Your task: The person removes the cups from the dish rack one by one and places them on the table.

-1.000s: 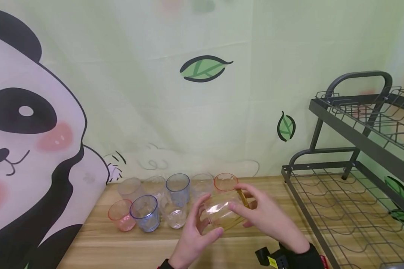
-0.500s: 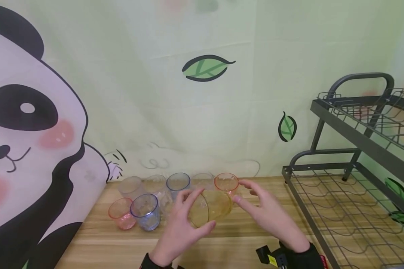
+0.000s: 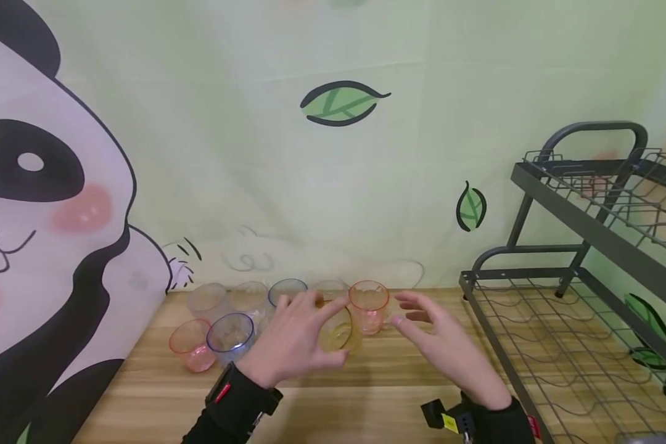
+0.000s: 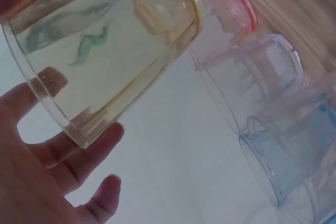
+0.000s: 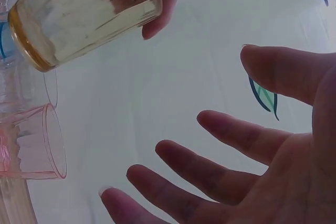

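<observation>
My left hand [image 3: 294, 339] grips a clear yellow drinking glass [image 3: 337, 339] near its rim. In the left wrist view, fingers and thumb curl round the wider end of the yellow glass [image 4: 110, 56], and its thick amber base points away from the hand. The right wrist view shows the yellow glass [image 5: 89, 22] with its base lower than its rim, slightly tilted. My right hand [image 3: 446, 351] hovers to the right of it, fingers spread and loosely bent, holding nothing. Nearest to both hands stands a red-rimmed glass [image 3: 369, 316].
More tumblers stand at the left and back: a pink one [image 3: 194, 351], a blue-rimmed one [image 3: 231, 339], another blue-rimmed one [image 3: 287, 290] and several clear ones, partly hidden by my left hand. A black two-tier wire rack [image 3: 577, 333] occupies the right side of the wooden table [image 3: 377, 394].
Both hands were on the yellow glass, lying sideways; my right hand has let go. My left hand has turned the glass rim-up and moved it back towards the other glasses.
</observation>
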A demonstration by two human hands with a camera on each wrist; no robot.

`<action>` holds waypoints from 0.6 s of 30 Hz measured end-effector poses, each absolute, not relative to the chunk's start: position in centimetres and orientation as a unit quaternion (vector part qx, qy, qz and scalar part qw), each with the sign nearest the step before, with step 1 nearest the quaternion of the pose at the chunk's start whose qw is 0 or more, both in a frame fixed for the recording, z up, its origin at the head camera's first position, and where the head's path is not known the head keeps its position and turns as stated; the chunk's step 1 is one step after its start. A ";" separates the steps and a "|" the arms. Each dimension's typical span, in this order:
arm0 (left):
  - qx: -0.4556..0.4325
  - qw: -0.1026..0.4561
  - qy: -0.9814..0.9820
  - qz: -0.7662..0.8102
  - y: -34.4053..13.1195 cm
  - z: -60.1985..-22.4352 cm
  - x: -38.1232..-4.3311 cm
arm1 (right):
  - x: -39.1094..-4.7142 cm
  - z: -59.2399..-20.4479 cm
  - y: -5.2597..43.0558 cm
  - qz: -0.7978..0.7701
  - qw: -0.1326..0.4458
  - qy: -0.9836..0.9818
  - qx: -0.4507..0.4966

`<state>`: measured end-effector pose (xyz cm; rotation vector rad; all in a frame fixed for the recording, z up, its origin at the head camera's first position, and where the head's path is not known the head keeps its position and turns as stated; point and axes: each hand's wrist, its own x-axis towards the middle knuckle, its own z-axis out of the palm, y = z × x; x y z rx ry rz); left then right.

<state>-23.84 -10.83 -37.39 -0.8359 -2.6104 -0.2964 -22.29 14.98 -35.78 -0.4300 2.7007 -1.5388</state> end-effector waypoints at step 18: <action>-0.264 0.057 -0.962 -0.034 -10.8 -38.1 -27.6 | -22.5 -35.9 14.9 -0.436 -0.010 0.886 -0.154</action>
